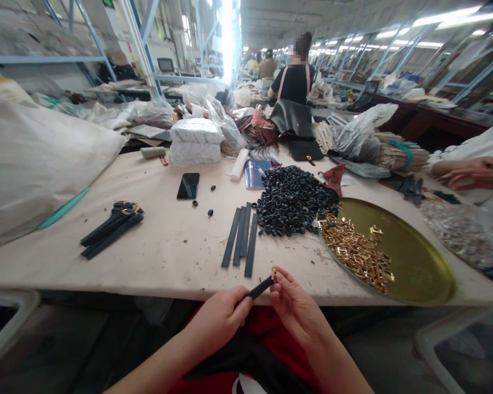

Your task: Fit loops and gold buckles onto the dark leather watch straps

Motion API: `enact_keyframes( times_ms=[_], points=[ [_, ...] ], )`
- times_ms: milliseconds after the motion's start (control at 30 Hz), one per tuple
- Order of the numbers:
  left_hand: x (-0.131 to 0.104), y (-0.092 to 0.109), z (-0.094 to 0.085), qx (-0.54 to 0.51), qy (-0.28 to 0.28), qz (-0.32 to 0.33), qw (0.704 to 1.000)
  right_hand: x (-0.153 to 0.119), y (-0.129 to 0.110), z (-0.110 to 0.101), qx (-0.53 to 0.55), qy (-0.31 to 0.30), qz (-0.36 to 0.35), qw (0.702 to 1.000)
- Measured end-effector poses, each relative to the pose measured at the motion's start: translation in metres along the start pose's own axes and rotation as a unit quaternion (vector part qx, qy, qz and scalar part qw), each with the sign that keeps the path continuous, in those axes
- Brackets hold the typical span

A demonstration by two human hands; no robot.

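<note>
Close to the table's front edge, my left hand [225, 312] grips a dark strap [259, 288] that slants up to the right. At the strap's far end, my right hand [293, 303] pinches a small gold buckle [275, 275]; the fingers partly cover it. Several loose dark straps [240, 235] lie side by side just beyond my hands. Behind them is a heap of small dark loops [293, 200]. To the right, a round gold-coloured tray [419, 257] holds a pile of gold buckles [359, 254]. A bundle of straps with buckles [113, 227] rests on the left.
A phone [188, 186] and a few stray loops [210, 212] lie on the pale tabletop [168, 246]. White wrapped packs [197, 141] and a blue booklet [257, 174] sit farther back. A white sack [45, 158] is at left. At right are another person's hands [476, 172].
</note>
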State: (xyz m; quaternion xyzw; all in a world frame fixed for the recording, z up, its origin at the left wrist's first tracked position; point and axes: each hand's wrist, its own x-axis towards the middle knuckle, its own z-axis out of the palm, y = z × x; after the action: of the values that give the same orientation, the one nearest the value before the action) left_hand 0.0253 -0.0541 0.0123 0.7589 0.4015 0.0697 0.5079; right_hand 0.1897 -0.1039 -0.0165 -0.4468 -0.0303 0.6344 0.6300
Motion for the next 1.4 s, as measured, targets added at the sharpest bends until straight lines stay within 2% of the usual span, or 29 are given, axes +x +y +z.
enact_keyframes(
  times_ms=[100, 267, 400, 500, 667, 800, 967, 1133, 1200, 1300, 1333, 1400],
  points=[
    [0.004, 0.002, 0.003, 0.011, 0.002, 0.006, 1.0, -0.001, 0.01, 0.005, 0.01, 0.005, 0.007, 1.0],
    [0.018, 0.004, 0.005, -0.086, -0.015, -0.006, 0.996, -0.003, 0.026, 0.004, -0.153, 0.007, -0.1, 0.983],
    [0.029, 0.0, 0.004, -0.143, -0.042, -0.027, 0.988, 0.001, 0.025, 0.002, -0.234, 0.001, -0.099, 0.967],
    [0.036, -0.004, 0.003, -0.174, -0.047, -0.045, 0.983, 0.007, 0.02, 0.002, -0.222, -0.008, -0.06, 0.973],
    [0.046, -0.011, 0.007, -0.199, -0.049, -0.083, 0.975, 0.017, 0.02, 0.003, -0.134, -0.011, -0.014, 0.991],
    [0.051, -0.013, 0.011, -0.228, -0.054, -0.102, 0.967, 0.02, 0.021, 0.0, -0.166, -0.019, -0.041, 0.985],
    [0.051, -0.009, 0.01, -0.216, -0.055, -0.1, 0.97, 0.018, 0.014, -0.005, -0.325, 0.022, -0.113, 0.939],
    [0.046, -0.005, 0.006, -0.214, -0.072, -0.093, 0.97, 0.014, 0.008, -0.006, -0.251, -0.029, -0.038, 0.967],
    [0.043, -0.005, 0.005, -0.214, -0.078, -0.091, 0.97, 0.012, 0.01, -0.006, -0.263, -0.025, -0.066, 0.962],
    [0.038, -0.005, 0.008, -0.199, -0.064, -0.09, 0.974, 0.007, 0.015, -0.008, -0.325, -0.01, -0.157, 0.932],
    [0.036, -0.005, 0.009, -0.191, -0.054, -0.09, 0.976, 0.004, 0.016, -0.008, -0.32, -0.017, -0.161, 0.933],
    [0.032, -0.003, 0.011, -0.176, -0.033, -0.084, 0.98, -0.001, 0.018, -0.008, -0.254, -0.048, -0.114, 0.959]
  ],
)
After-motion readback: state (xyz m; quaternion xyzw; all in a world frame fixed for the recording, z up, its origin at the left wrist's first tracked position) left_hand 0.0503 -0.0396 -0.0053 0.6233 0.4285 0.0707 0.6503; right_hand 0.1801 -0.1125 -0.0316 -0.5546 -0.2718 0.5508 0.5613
